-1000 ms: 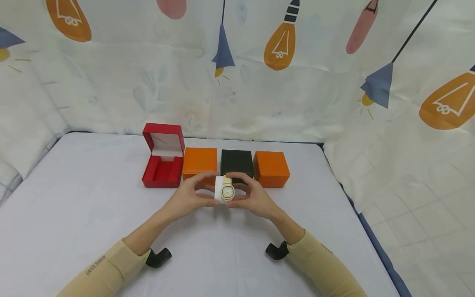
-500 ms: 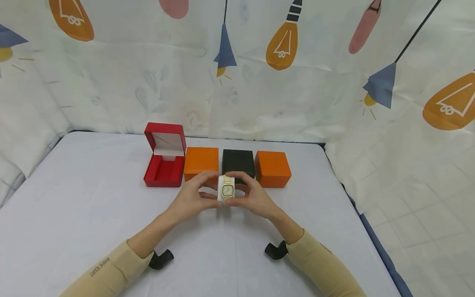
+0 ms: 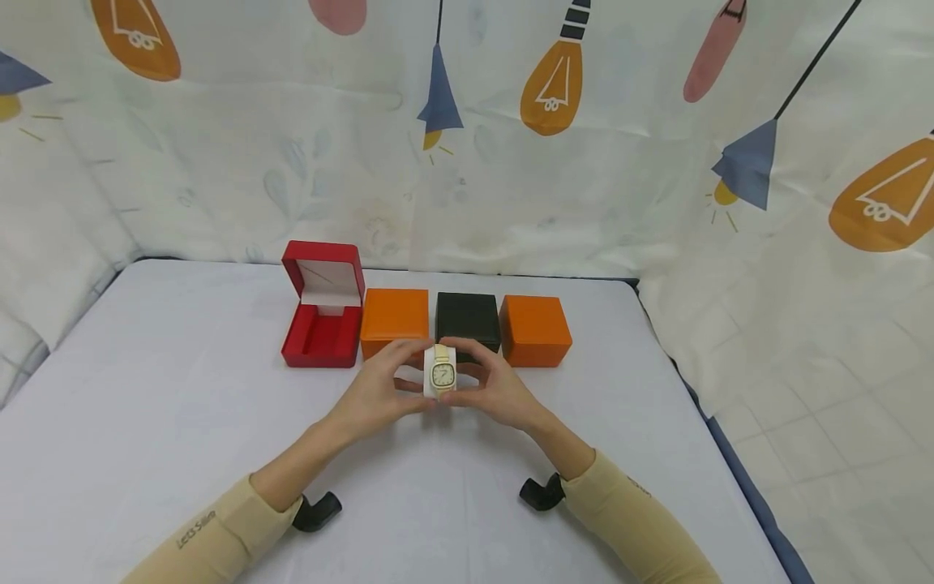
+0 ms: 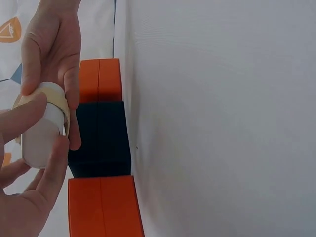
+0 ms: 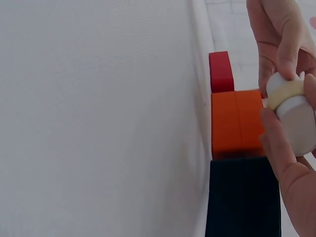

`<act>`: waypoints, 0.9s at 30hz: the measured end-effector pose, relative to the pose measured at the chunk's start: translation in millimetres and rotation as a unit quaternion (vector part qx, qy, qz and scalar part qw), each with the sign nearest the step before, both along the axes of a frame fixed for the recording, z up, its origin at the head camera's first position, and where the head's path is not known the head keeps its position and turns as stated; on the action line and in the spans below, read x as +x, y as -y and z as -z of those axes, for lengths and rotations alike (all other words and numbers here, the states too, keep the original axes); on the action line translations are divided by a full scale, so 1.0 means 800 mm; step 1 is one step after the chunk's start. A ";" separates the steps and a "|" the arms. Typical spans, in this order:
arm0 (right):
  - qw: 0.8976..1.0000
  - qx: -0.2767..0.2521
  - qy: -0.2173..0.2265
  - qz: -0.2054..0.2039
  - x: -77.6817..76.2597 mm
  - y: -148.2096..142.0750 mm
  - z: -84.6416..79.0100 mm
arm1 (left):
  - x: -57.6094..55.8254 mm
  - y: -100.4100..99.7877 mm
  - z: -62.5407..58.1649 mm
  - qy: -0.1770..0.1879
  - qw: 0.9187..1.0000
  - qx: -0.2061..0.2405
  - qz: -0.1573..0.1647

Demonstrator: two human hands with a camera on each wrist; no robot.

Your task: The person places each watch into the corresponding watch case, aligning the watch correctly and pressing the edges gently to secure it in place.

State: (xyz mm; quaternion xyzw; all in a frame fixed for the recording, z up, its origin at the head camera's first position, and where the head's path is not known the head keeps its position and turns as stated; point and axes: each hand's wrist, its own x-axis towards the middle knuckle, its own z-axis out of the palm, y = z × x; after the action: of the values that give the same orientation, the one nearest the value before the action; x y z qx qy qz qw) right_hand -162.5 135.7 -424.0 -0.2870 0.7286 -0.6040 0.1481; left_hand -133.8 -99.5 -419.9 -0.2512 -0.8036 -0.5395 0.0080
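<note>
A cream-strapped wristwatch (image 3: 443, 375) with a squarish pale dial is wrapped around a white watch pillow (image 4: 41, 143). Both hands hold it up over the table, dial facing the head camera. My left hand (image 3: 375, 389) grips the left side between thumb and fingers. From the right, my right hand (image 3: 503, 391) pinches the watch and pillow the same way. The wrist views show the strap band (image 5: 286, 94) around the pillow, with the dial turned out of sight. Just behind the hands stand an orange box (image 3: 395, 315) and a black box (image 3: 467, 318).
An open red watch box (image 3: 321, 337) with a white-lined lid stands left in the row. A second orange box (image 3: 536, 331) ends the row on the right. The white-covered table (image 3: 182, 389) meets a patterned curtain (image 3: 328, 162) at the back.
The watch now sits more centrally on the white pillow, where a second ago more of the pillow showed to its left. Both hands keep their hold; the boxes stay put.
</note>
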 end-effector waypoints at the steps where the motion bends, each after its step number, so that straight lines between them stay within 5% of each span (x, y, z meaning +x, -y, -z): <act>1: 1.000 0.000 0.000 -0.003 -0.001 -0.001 0.001 | 0.000 0.000 0.000 0.002 1.000 -0.002 -0.001; 27: 1.000 -0.012 0.007 -0.010 -0.003 -0.008 0.004 | -0.003 0.011 0.002 0.021 1.000 -0.007 -0.006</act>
State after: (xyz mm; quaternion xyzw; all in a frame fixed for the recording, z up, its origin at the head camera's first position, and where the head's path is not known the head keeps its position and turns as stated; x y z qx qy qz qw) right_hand -165.2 141.9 -427.1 -0.2918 0.7173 -0.6132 0.1562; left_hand -136.4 -108.7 -421.2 -0.2345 -0.8088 -0.5393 -0.0075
